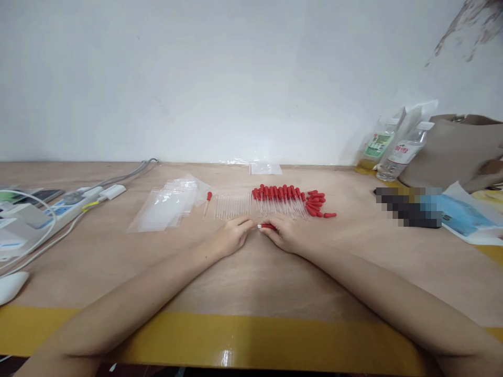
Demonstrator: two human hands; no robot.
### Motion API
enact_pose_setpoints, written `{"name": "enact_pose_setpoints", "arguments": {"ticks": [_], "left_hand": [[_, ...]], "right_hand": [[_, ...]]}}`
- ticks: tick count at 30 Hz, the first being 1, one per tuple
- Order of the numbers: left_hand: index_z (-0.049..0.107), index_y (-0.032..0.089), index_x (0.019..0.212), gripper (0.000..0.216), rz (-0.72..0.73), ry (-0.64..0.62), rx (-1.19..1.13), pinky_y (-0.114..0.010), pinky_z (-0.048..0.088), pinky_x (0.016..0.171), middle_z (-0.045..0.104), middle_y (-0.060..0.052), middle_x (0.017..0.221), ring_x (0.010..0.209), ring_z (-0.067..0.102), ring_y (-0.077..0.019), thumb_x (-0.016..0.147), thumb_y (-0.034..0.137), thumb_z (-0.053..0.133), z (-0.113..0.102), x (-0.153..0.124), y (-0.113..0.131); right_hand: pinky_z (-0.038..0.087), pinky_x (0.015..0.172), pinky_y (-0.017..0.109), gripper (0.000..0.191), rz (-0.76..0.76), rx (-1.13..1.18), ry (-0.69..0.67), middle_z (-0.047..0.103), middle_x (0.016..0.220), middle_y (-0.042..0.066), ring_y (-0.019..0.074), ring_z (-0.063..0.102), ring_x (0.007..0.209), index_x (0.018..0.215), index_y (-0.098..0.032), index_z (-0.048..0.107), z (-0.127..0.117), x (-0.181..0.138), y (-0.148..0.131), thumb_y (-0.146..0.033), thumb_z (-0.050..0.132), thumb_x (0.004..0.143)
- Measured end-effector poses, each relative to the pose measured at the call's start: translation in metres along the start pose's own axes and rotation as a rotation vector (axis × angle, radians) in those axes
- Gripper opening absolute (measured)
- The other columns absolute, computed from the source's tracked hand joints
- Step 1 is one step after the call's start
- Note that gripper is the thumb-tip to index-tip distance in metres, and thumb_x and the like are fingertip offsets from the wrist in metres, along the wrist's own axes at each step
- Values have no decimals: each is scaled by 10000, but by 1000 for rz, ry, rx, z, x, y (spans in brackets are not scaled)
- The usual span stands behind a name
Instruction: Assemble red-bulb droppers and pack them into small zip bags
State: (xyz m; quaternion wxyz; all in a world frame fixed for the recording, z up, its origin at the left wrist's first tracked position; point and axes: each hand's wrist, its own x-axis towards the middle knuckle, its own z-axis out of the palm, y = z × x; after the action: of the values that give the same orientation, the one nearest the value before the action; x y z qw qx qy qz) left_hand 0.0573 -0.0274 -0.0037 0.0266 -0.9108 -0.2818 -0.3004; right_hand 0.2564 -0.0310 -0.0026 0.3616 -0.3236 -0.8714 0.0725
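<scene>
My right hand [283,233] is closed on a red rubber dropper bulb [269,226], its pale end pointing left. Facing it across a small gap, my left hand [234,235] has its fingers pressed together; what they hold, if anything, is hidden. Just beyond my left hand lies a row of clear thin glass tubes [232,207]. Behind my right hand is a row of droppers with red bulbs [280,193] on their tubes. Loose red bulbs [314,202] are heaped to the right of them. One single dropper [208,203] lies left of the bare tubes.
Clear plastic bags [157,208] lie at left, another bag [265,168] by the wall. Far left are a power strip [65,209] with cables and a white mouse [12,287]. Two bottles [404,153], a grey-brown bag [456,149] and a blue packet [467,214] are at right.
</scene>
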Motion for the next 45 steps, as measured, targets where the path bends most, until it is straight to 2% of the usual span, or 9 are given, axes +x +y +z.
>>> {"name": "enact_pose_setpoints", "arguments": {"ticks": [9, 12, 14, 19, 22, 30, 40, 42, 45], "left_hand": [[572, 171, 988, 220, -9, 17, 62, -263, 472, 693, 609, -60, 853, 773, 574, -148, 876, 190, 384, -4, 4, -4], [597, 160, 909, 208, -162, 119, 141, -265, 463, 693, 597, -69, 863, 772, 569, -156, 856, 207, 401, -22, 6, -18], [609, 143, 854, 209, -368, 186, 227, -269, 460, 670, 584, -85, 875, 735, 565, -162, 831, 223, 418, -38, 4, -32], [643, 152, 810, 211, -818, 82, 368, -320, 440, 684, 632, -85, 757, 726, 585, -221, 773, 271, 474, -60, -5, -65], [645, 157, 811, 215, -892, 22, 335, -324, 436, 679, 654, -77, 722, 729, 601, -236, 760, 296, 489, -56, -6, -73], [614, 152, 810, 164, -807, 3, 400, -293, 446, 708, 616, -83, 804, 738, 587, -203, 727, 200, 482, -39, -3, -81], [663, 146, 723, 284, -819, 12, 405, -363, 431, 809, 543, -119, 807, 832, 543, -258, 746, 381, 505, -31, -1, -77], [669, 147, 710, 292, -844, 0, 426, -376, 425, 808, 556, -130, 823, 858, 536, -273, 740, 387, 503, -31, 1, -76], [673, 157, 678, 343, -915, -54, 479, -428, 405, 798, 588, -143, 847, 900, 523, -314, 732, 438, 484, -35, 5, -72]], "right_hand": [[450, 773, 318, 183, -7, -55, -24, 617, 925, 81, 179, 557, 870, 968, -167, 573, -10, 6, -3, -241, 511, 812], [432, 823, 343, 375, 100, -164, 15, 558, 1075, 117, 213, 521, 986, 1104, -152, 511, -33, 9, 1, -259, 581, 751], [449, 749, 321, 370, 308, -284, 28, 572, 1038, 114, 220, 542, 942, 1054, -149, 529, -56, 11, 8, -226, 608, 701], [403, 542, 283, 114, 708, -663, -534, 630, 728, 82, 224, 589, 680, 697, -163, 613, -109, 12, 25, -155, 629, 584], [386, 498, 263, 179, 790, -768, -664, 645, 769, 98, 224, 602, 677, 732, -157, 644, -123, 12, 28, -139, 658, 555], [398, 498, 250, 209, 844, -779, -717, 652, 791, 91, 212, 611, 689, 769, -156, 681, -123, 10, 40, -142, 678, 560], [382, 525, 258, 170, 875, -721, -691, 662, 783, 93, 218, 614, 705, 767, -159, 671, -118, 5, 54, -136, 607, 611], [379, 530, 263, 145, 856, -745, -642, 659, 781, 107, 224, 611, 711, 749, -149, 664, -119, 6, 53, -149, 594, 622], [384, 548, 262, 98, 784, -712, -420, 651, 766, 109, 214, 599, 714, 719, -144, 633, -117, 9, 46, -181, 577, 647]]}}
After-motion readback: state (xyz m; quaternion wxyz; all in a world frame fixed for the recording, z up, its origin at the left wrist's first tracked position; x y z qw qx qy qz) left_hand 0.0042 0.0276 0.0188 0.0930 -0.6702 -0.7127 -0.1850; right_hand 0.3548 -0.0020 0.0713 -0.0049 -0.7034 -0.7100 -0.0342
